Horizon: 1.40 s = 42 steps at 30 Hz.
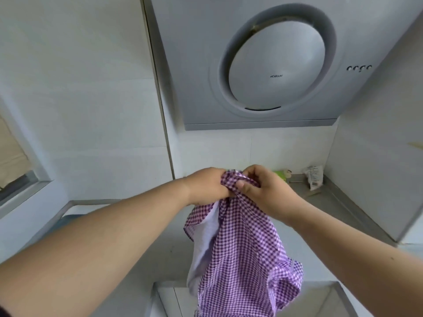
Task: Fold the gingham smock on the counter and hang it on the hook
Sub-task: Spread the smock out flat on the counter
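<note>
From the head camera we see both of our hands raised in front of us, bunching the top of the gingham smock between them. Our left hand has its fingers curled round the gathered cloth, and our right hand pinches the same bunch with the thumb pressed on top, so the two grips touch. We judge the hands sit this close in order to collect the neck or strap end into one point for hanging (no hook shows anywhere in view).

The rest of the smock hangs loose below, its white lining turned out on the left, well clear of the counter. It looks crumpled, not folded flat. The range hood looms above the hands with open air between. Small packets sit in the far corner, well apart from the cloth. The counter edge runs along the right wall, leaving room to lower the smock.
</note>
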Each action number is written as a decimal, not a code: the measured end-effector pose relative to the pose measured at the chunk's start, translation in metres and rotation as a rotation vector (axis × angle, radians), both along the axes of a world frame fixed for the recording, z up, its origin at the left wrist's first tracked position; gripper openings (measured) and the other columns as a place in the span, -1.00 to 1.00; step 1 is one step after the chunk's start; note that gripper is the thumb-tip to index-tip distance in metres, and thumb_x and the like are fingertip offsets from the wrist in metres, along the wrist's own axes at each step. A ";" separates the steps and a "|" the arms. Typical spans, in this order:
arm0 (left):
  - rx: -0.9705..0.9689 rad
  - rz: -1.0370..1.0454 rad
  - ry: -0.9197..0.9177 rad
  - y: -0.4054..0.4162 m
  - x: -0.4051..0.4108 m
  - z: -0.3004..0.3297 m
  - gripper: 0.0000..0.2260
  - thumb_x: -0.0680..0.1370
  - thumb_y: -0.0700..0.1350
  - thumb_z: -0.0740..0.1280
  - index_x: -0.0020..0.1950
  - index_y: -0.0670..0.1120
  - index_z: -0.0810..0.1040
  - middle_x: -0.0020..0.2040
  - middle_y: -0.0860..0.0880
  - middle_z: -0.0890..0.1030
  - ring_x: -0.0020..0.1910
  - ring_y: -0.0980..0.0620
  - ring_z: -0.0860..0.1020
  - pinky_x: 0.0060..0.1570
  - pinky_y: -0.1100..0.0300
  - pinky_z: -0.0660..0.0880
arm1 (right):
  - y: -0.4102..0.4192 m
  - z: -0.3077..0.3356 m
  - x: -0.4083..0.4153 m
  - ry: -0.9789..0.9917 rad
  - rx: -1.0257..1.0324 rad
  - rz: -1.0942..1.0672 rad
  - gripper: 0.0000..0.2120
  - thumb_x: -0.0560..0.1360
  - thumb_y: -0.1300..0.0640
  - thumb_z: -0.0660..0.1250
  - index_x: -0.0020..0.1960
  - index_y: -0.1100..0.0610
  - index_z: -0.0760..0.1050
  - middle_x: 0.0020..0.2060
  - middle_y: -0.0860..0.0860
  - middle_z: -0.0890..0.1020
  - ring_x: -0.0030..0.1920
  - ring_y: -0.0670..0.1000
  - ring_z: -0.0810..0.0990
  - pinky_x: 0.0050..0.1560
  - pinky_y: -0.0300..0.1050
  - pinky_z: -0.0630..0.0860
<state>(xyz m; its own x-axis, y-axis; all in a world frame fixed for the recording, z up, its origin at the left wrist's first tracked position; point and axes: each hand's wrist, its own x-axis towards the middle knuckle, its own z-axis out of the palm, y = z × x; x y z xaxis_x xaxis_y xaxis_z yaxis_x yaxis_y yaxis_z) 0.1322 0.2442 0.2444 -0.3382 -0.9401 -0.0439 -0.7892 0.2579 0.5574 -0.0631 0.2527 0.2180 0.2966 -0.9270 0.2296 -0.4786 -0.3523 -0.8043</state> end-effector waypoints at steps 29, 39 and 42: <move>0.023 0.219 -0.017 0.064 -0.134 -0.023 -0.82 0.64 -0.02 0.34 0.23 0.12 0.60 0.12 0.13 0.68 0.09 0.13 0.62 0.17 0.11 0.56 | 0.021 -0.059 -0.148 0.390 0.154 0.372 -0.70 0.56 -0.15 0.44 0.21 -0.11 0.46 0.04 -0.26 0.59 0.03 -0.21 0.57 0.14 -0.15 0.47; 0.509 0.315 0.066 0.087 -0.090 -0.046 -0.74 0.53 0.09 0.17 -0.06 -0.09 0.44 -0.21 -0.02 0.56 -0.19 -0.04 0.51 0.06 0.02 0.47 | 0.031 -0.079 -0.132 0.322 0.191 0.111 -0.81 0.70 0.00 0.20 0.17 0.00 0.56 -0.01 -0.05 0.69 -0.01 0.00 0.67 0.13 0.12 0.63; 0.550 0.258 -0.073 0.096 -0.065 -0.054 -0.86 0.54 -0.01 0.25 -0.05 -0.08 0.47 -0.21 -0.03 0.53 -0.25 0.00 0.50 -0.09 0.03 0.55 | 0.035 -0.086 -0.122 0.395 0.152 0.079 -0.86 0.67 0.02 0.25 0.09 0.01 0.56 -0.06 -0.02 0.69 -0.05 0.02 0.66 0.08 0.14 0.63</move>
<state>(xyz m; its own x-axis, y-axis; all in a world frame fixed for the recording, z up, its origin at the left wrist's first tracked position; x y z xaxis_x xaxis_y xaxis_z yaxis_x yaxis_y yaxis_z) 0.0673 0.3398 0.1906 -0.0803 -0.8241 -0.5607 -0.8291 -0.2570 0.4965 -0.1846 0.2877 0.1321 0.4059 -0.9124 -0.0534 -0.7367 -0.2920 -0.6100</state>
